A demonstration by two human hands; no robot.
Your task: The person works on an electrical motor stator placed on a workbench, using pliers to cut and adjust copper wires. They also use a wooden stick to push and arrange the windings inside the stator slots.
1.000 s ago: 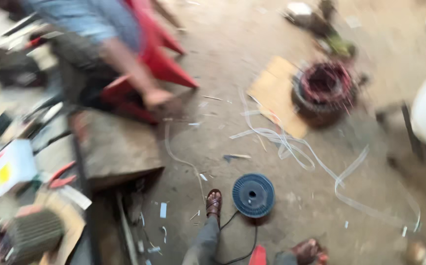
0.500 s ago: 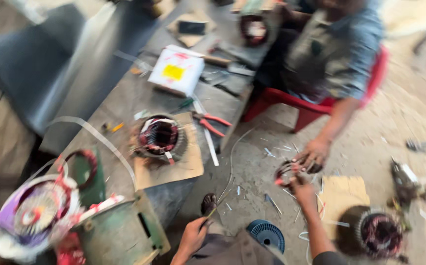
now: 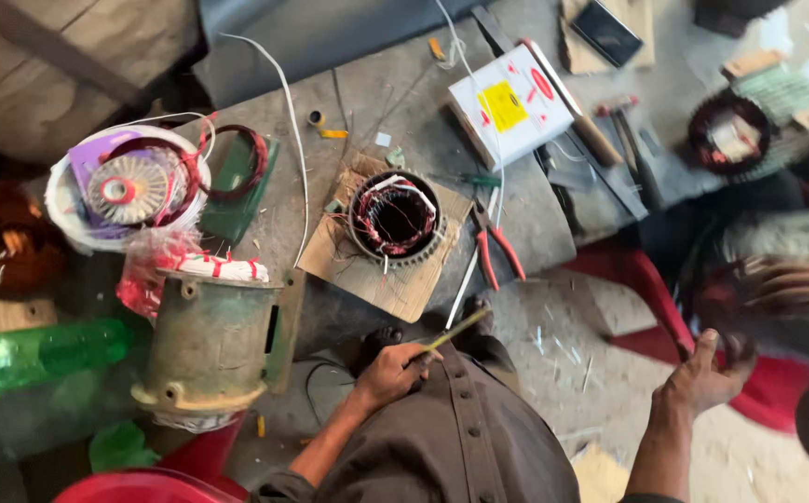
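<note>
I see my left hand low in the view, just below the stator, its fingers curled tight around a thin yellowish stick that points up and right toward the pliers. The stator stands on a cardboard sheet on the bench, red and white wires bunched inside its ring. The red-handled pliers lie just right of the stator, off the cardboard's edge. My right hand is well to the right of the stator, over the floor, fingers loosely spread and holding nothing that I can make out. Just above it another person's hand is blurred beside a dark round part; I cannot tell its grip. Up and right of the stator sits a white box. Left of the stator stands a motor housing, with a white bucket above it.
</note>
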